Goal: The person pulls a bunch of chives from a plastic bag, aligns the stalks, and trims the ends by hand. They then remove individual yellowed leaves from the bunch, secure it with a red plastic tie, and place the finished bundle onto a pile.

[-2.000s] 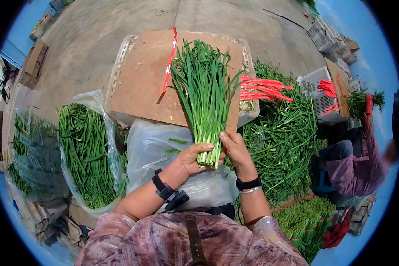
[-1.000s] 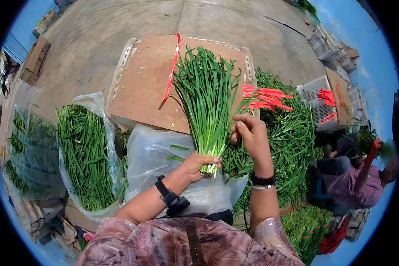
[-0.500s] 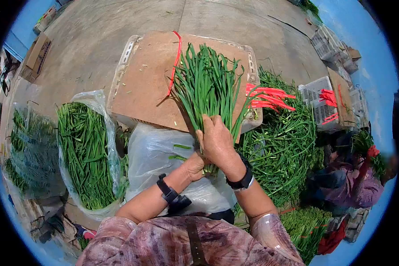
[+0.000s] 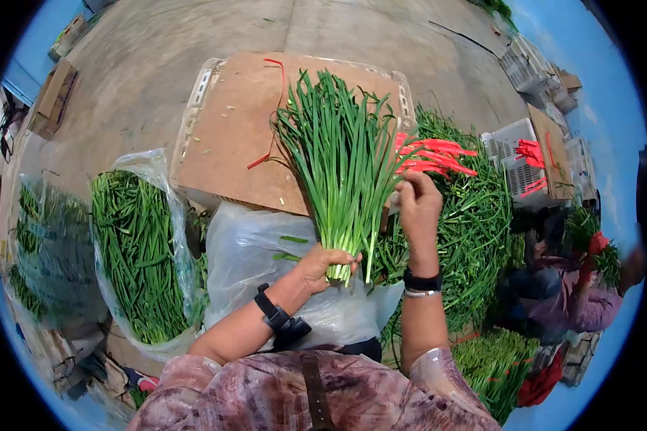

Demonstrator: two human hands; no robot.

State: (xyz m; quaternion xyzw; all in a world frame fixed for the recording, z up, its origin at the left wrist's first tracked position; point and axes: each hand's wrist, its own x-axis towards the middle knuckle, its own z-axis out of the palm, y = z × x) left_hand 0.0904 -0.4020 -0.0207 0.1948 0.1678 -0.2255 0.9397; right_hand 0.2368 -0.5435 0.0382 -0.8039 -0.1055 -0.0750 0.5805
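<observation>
A bunch of garlic chives point(image 4: 341, 165) lies with its leaves fanned over a brown board point(image 4: 226, 154) and its pale stem ends toward me. My left hand point(image 4: 322, 266) is wrapped round the stems near their cut ends. Beside the bunch's right edge, my right hand point(image 4: 418, 205) is raised with fingers pinched together. Whether a leaf is between those fingertips I cannot make out. A few stems stand slightly apart on the bunch's right side. On the board, left of the leaves, lies a thin red strip point(image 4: 260, 161). More red strips point(image 4: 438, 155) lie just beyond my right hand.
Loose chives point(image 4: 460, 230) are heaped at right. A plastic bag of chives point(image 4: 140, 251) stands at left, and clear plastic sheeting point(image 4: 248, 241) hangs before me. A white crate point(image 4: 507, 161) is at far right, near another person point(image 4: 571, 298) holding greens.
My right hand has let go of the stems and moved right, beside the leaves. My left hand keeps its grip on the bunch. The red strip on the board has shifted.
</observation>
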